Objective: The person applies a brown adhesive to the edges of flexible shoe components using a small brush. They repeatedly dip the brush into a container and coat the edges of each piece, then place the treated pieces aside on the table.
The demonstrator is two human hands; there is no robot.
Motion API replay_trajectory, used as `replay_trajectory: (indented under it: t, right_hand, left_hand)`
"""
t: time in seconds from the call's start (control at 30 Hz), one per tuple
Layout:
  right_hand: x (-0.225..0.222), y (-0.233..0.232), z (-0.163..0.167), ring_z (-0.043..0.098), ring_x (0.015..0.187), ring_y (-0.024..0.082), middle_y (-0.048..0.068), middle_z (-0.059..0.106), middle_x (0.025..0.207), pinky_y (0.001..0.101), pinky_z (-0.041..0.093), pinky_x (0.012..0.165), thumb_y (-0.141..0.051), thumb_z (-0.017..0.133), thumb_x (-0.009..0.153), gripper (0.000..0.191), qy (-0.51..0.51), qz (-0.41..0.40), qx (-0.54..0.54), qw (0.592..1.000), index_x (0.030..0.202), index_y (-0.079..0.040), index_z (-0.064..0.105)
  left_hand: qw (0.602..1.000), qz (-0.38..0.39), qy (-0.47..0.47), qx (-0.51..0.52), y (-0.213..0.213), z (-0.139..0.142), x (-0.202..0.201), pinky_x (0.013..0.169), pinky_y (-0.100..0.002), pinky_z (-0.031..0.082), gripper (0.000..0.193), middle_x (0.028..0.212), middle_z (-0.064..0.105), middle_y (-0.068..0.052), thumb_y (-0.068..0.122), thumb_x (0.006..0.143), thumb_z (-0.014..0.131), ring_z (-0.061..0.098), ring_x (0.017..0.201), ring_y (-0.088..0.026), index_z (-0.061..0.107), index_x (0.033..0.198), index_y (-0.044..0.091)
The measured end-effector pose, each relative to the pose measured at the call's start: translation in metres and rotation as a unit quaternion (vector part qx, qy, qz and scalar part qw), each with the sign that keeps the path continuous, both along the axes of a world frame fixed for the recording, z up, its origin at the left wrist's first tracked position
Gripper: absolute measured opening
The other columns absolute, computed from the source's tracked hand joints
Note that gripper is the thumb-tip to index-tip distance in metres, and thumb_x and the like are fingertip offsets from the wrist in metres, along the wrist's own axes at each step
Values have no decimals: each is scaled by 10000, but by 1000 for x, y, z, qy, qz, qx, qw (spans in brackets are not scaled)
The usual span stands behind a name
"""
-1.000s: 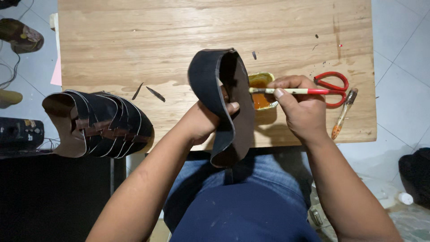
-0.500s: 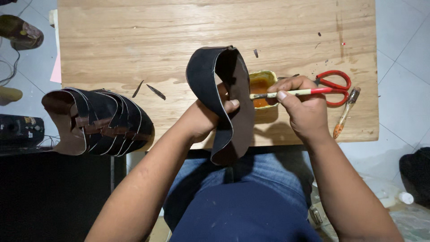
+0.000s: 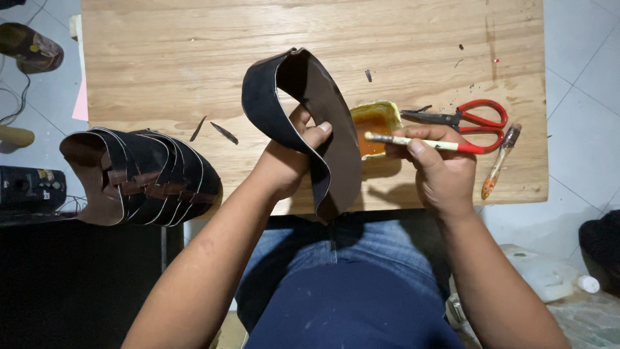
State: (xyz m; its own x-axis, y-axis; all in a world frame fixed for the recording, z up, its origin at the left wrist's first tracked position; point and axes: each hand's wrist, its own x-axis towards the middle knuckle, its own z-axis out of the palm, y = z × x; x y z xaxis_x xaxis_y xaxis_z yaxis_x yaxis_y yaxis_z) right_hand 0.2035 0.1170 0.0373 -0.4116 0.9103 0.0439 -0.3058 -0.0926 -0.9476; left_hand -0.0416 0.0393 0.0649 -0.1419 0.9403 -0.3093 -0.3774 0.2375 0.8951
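We cannot see the far fingers of our left hand (image 3: 294, 155), since the curved dark leather piece (image 3: 303, 123) wraps over them; only the thumb and one fingertip show, pinching the strip's pale-edged rim from either side, so the piece stands looped above the near edge of the wooden surface (image 3: 194, 52). The lower end of the strip hangs past that edge and merges with the shadow over our jeans, so its tip is hard to make out. Our right hand (image 3: 439, 168) has its fingers pressed together around a thin brush (image 3: 420, 141) with a pale shaft and red end; the bristle tip, just left of these fingers, reaches into a small yellow tub (image 3: 378, 126) that holds amber glue. The tub's left wall is hidden behind the leather. Just beyond the right fingers lie red-handled scissors (image 3: 468, 118), and to their right a second glue-stained brush (image 3: 500, 161). Well left of the left fingers sits a stack of cut leather pieces (image 3: 142, 174), overhanging the surface edge; how many there are we cannot tell. Two dark slivers (image 3: 213, 130) lie between that stack and the left hand.
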Motion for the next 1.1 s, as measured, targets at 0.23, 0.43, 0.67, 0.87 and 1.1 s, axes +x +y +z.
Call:
replay_trajectory:
  t: [0.23,0.43,0.67,0.87,1.1]
  right_hand:
    - [-4,-1,-5,676,1059,229,178,686,1161,399,587,983,2,606,1028,83,20,39,65,997,1109,12,587]
    - [-4,7,-1,631,1136,182,131,658,1210,341,527,1051,35,596,1004,129,-59,61,152,985,1114,-31,580]
    - [2,2,-3,642,1096,185,135,675,1159,341,539,1021,45,600,983,109,-82,114,119,983,1065,-26,591]
    - [2,2,0,661,1093,201,147,671,1190,354,553,1017,35,584,996,129,-52,91,97,990,1113,-18,591]
    - [-3,-2,4,675,1089,239,165,673,1206,405,579,1014,27,600,1000,138,35,65,69,995,1131,-17,597]
  left_hand:
    - [1000,11,-17,21,0,11,4,848,-361,572,502,1071,691,-129,159,949,547,695,967,-207,440,1425,41]
    - [991,-17,131,35,-2,17,6,870,-346,555,448,1080,709,-163,196,997,538,690,986,-205,471,1406,23]
    - [991,14,130,38,-4,17,1,871,-341,554,502,1103,705,-150,189,976,541,682,993,-201,429,1445,50]
    - [999,-32,-5,29,-5,16,-4,882,-353,586,411,1100,695,-158,107,921,658,687,996,-215,543,1293,-23]
    - [996,-26,-72,41,-14,16,-6,871,-353,572,316,1091,711,-132,81,940,618,684,983,-188,617,1216,-72]
